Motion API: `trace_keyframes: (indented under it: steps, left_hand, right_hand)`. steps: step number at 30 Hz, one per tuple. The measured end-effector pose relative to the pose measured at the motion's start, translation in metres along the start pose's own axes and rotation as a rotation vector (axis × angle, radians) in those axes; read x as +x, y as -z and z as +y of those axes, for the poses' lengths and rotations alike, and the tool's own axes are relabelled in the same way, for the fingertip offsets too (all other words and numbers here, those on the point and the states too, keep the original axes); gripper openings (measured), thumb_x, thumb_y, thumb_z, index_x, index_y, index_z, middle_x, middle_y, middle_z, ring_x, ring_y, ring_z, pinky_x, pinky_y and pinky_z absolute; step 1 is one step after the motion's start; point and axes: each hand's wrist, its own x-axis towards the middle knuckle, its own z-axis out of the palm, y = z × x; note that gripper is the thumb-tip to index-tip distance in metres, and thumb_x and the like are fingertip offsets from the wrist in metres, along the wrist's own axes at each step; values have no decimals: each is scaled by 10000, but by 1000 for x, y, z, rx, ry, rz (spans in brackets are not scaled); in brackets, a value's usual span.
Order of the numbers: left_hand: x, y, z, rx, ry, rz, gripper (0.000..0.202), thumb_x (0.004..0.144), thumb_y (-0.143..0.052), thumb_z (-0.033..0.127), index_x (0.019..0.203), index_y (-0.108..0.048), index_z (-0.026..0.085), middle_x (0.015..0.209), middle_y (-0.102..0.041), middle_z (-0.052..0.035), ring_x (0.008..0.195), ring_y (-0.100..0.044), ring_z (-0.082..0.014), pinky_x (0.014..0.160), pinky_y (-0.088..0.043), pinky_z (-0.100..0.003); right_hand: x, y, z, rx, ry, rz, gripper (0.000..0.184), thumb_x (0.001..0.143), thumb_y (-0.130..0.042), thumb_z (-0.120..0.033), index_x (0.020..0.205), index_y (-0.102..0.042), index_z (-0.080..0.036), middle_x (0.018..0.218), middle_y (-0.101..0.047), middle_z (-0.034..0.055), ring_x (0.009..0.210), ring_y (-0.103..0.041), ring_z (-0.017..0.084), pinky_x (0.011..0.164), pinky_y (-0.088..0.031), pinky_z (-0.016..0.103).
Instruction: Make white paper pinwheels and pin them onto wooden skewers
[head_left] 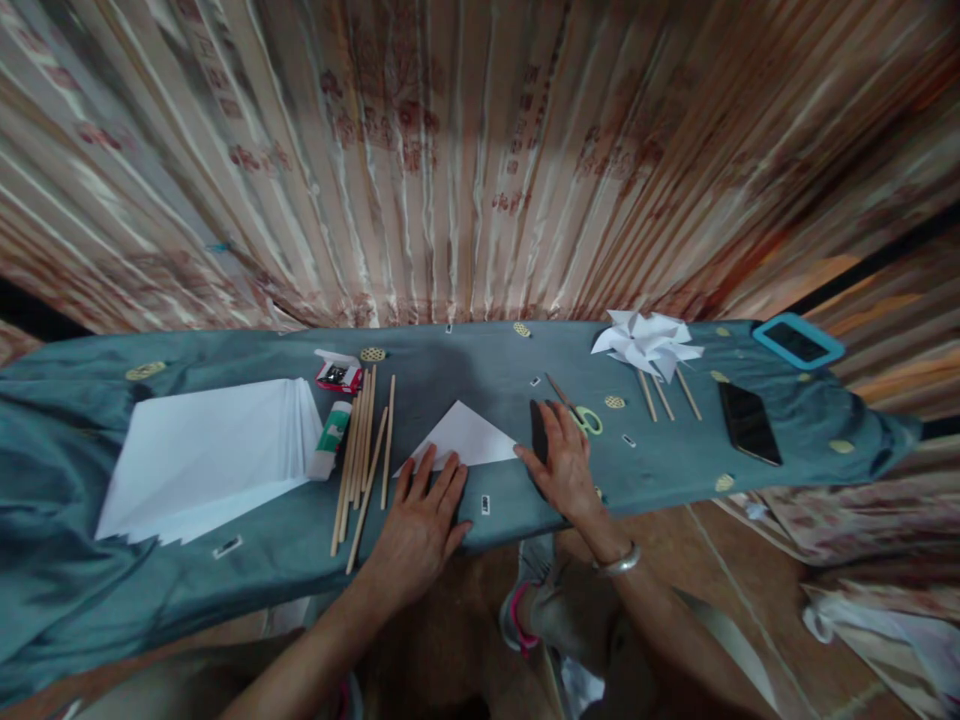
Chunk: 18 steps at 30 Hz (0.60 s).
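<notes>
A white sheet of paper folded into a triangle (465,435) lies flat in front of me, its peak pointing away. My left hand (424,515) rests open on its near left edge, fingers spread and pressing down. At the right corner, my right hand (562,455) has its thumb touching the paper tip, its other fingers stretched forward on the cloth. A dark narrow shape (538,432) shows beside those fingers; I cannot make out what it is. Scissors with pale green handles (589,420) lie just beyond the right hand, partly hidden by it.
Left on the cloth-covered table (480,360) are a stack of white paper (202,450), a glue stick (330,440), a small red-and-white box (339,374) and several wooden sticks (360,450). To the right lie white paper pinwheels (651,345), a black phone (750,424) and a blue-framed device (799,341).
</notes>
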Motion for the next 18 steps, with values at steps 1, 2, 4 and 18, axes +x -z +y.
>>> trace_keyframes:
  steps: [1,2,4,18]
  left_hand:
    - [0,0,0,3,0,1,557,960,-435,466,1417,-489,152,1477,-500,-114,1420,-326,-354,1136,-288,-533]
    - [0,0,0,6,-2,1,561,959,-437,468,1418,-486,150,1478,-500,-113,1422,-322,-356,1135,-288,-533]
    - [0,1,0,9,-3,0,561,960,-441,459,1426,-476,148,1480,-497,-110,1427,-314,-354,1136,-286,-532]
    - [6,6,7,4,45,-26,581,929,-505,485,1416,-479,171,1441,-527,-119,1381,-368,-355,1121,-304,-547]
  right_hand:
    - [0,2,4,-7,-1,12,639,928,-489,-467,1454,-389,-117,1497,-395,249,1408,-350,369,1074,-337,599]
    - [0,4,7,-12,8,23,612,931,-488,-432,1448,-399,-117,1497,-396,247,1407,-354,370,1070,-346,605]
    - [1,8,8,2,60,37,550,939,-469,-356,1435,-425,-123,1500,-408,231,1409,-364,353,1080,-356,594]
    - [26,35,-23,401,-121,-280,439,920,-493,-440,1220,-648,-161,1079,-748,115,959,-714,253,887,-545,390]
